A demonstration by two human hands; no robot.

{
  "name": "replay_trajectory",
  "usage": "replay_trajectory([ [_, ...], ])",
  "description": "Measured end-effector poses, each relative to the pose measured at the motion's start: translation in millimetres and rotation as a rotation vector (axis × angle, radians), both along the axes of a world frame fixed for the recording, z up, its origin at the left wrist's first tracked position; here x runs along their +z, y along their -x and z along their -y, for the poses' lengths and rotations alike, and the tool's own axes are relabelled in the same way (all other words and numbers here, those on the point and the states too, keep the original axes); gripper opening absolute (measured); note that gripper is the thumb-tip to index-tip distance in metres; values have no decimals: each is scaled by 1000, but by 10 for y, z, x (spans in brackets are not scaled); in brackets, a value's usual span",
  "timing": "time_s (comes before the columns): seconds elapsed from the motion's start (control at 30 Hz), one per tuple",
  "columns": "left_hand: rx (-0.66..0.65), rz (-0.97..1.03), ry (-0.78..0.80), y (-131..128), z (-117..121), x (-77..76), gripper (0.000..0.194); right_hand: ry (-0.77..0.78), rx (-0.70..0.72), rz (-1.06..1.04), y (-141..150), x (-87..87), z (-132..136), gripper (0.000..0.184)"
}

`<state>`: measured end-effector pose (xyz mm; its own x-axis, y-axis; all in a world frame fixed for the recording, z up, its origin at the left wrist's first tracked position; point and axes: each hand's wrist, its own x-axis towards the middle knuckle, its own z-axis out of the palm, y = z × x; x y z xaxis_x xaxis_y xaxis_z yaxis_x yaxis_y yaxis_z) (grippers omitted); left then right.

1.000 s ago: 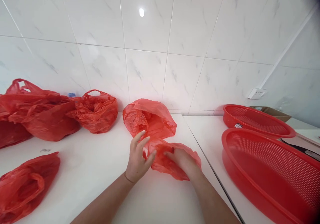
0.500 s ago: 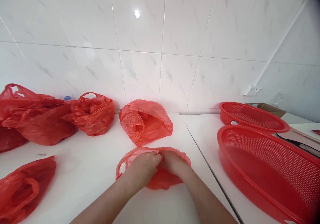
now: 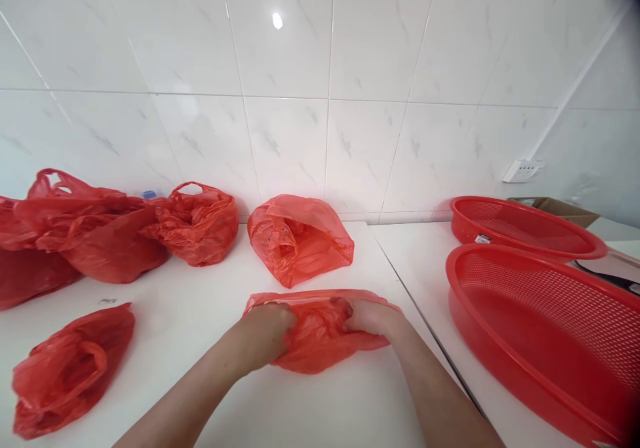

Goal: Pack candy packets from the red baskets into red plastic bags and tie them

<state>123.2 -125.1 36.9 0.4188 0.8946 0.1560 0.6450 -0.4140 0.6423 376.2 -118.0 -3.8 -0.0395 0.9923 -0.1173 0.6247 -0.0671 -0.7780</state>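
Our left hand (image 3: pixel 265 331) and right hand (image 3: pixel 369 317) touched a crumpled, translucent red plastic bag (image 3: pixel 317 345); we couldn't tell whether fingers clamped it.

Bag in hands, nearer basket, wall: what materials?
The bag: thin, slightly glossy plastic film, being translucent and crinkled. The nearer basket: probably rigid, smooth plastic, with stiff, evenly perforated sides. The wall: seemingly glazed ceramic tile, given joint lines and a bright reflection.

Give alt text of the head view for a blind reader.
Left hand and right hand touch opposite sides of a translucent red plastic bag on a white tabletop. Similar bags lie behind and to the left; two red perforated plastic baskets stand right.
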Motion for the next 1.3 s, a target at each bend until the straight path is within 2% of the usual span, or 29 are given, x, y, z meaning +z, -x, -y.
replay_trajectory([
  [0.03, -81, -66, 6, -45, 38, 62, 12, 20, 26, 20, 17, 7, 5, 28],
  [0.1, -232, -133, -43, -144, 101, 169, 19, 86, 115, 73, 39, 31, 8, 41],
  [0.2, -335, -52, -173, -250, 87, 186, 30, 104, 205, 104, 40, 66, 4, 50],
  [0.27, -307, -65, -228, -253, -16, 75, 36, 93, 266, 60, 21, 83, -3, 46],
  [0.33, -209, -133, -231, -199, -164, -100, 43, 65, 338, -57, -16, 95, -18, 43],
  [0.4, -123, -183, -168, -111, -299, -283, 50, 75, 395, -194, -72, 91, -46, 41],
  [0.5, -80, -158, -71, 13, -387, -468, 61, 138, 398, -422, -171, 23, -107, 36],
  [0.57, -94, -98, -69, 57, -374, -515, 57, 170, 371, -603, -232, -64, -154, 34],
  [0.67, -59, 15, -190, 67, -340, -517, 33, 175, 354, -939, -312, -190, -225, 37],
  [0.77, 55, 141, -494, 60, -375, -494, 22, 86, 209, -1329, -411, -240, -291, 35],
  [0.87, 170, 238, -730, 65, -472, -449, 20, -87, -109, -1601, -556, -243, -352, 25],
  [0.93, 204, 238, -790, 63, -543, -411, 18, -169, -353, -1641, -660, -261, -390, 19],
  [1.0, 168, 179, -811, 43, -608, -381, 15, -198, -518, -1630, -738, -299, -422, 15],
  [1.03, 139, 125, -809, 25, -637, -375, 15, -200, -556, -1626, -762, -321, -435, 14],
  [1.1, 106, -22, -769, -15, -692, -388, 15, -194, -566, -1630, -779, -357, -454, 14],
  [1.2, 183, -201, -639, -37, -780, -480, 22, -177, -564, -1623, -756, -377, -464, 15],
  [1.3, 288, -199, -513, 35, -879, -624, 34, -168, -557, -1610, -733, -372, -465, 16],
])
